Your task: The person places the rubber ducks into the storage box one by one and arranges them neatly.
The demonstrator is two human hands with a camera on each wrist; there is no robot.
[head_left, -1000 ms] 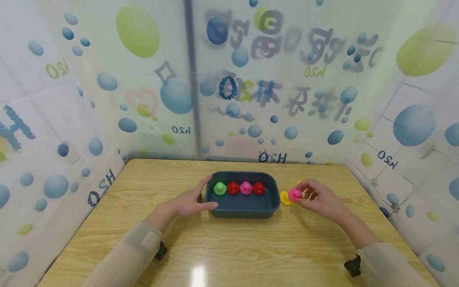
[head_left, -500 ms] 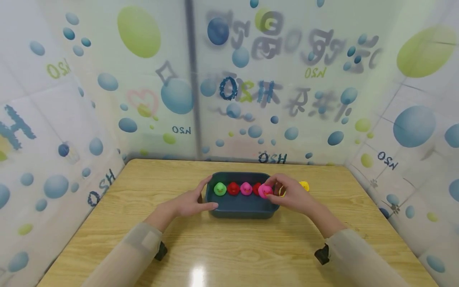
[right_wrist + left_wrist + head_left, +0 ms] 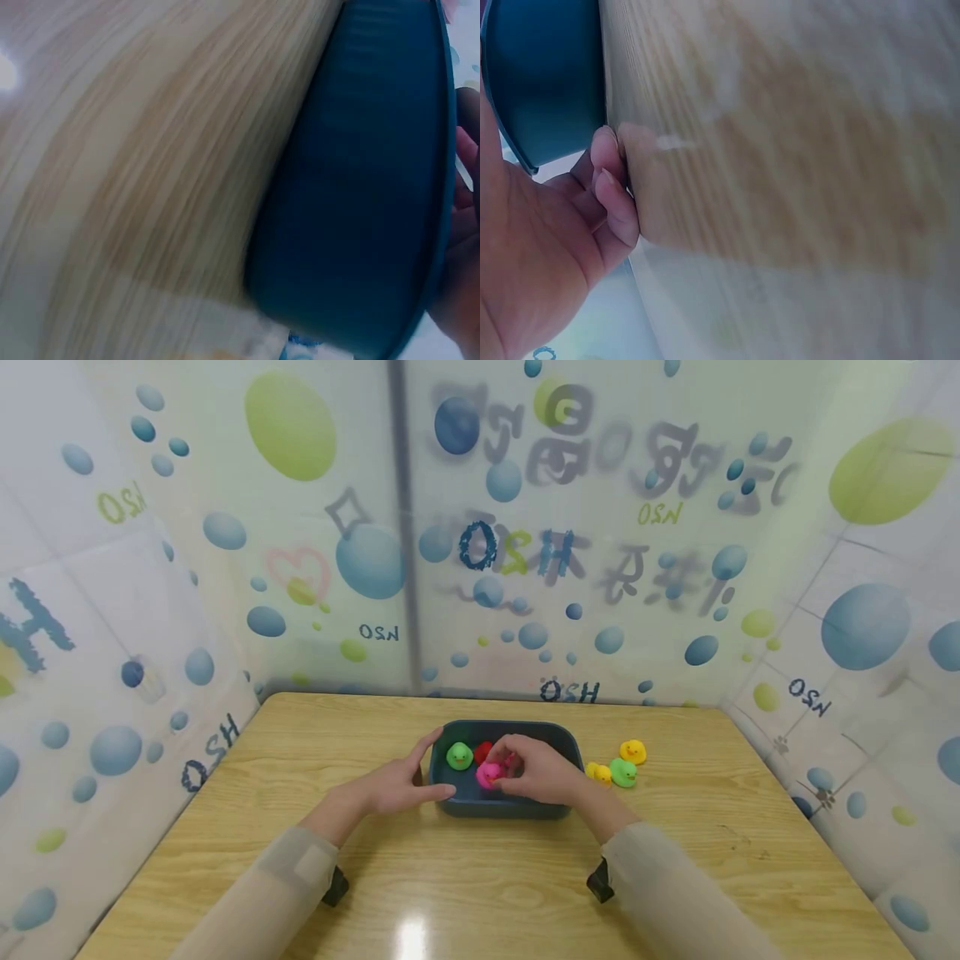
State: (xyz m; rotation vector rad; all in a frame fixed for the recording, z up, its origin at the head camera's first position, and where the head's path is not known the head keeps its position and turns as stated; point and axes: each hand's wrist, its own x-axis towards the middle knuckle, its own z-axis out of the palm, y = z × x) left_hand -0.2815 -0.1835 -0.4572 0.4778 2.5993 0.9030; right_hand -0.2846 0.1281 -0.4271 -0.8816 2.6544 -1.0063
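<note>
A dark blue plastic tub (image 3: 510,808) stands on the table, its side large in both wrist views. My left hand (image 3: 390,783) holds the tub's left end, thumb over the front rim and index finger along the back corner. In the left wrist view its other fingers (image 3: 615,202) are bent down by the tabletop. Over the tub, my right hand (image 3: 543,772) pinches a bright pink rubber duck (image 3: 489,775) between thumb and fingers. Inside, a green duck (image 3: 460,757) and part of a red duck (image 3: 482,752) show along the back; the hand mostly hides the ducks farther right.
Right of the tub, a yellow duck (image 3: 633,752), a green duck (image 3: 623,772) and another yellow duck (image 3: 599,774) lie close together on the wooden table (image 3: 480,885). Curtain-like walls (image 3: 315,568) printed with dots enclose the table at the back and both sides.
My right hand has carried the bright pink duck leftward from the group beside the tub, across the right rim, to over the tub's middle. The left hand has stayed in place.
</note>
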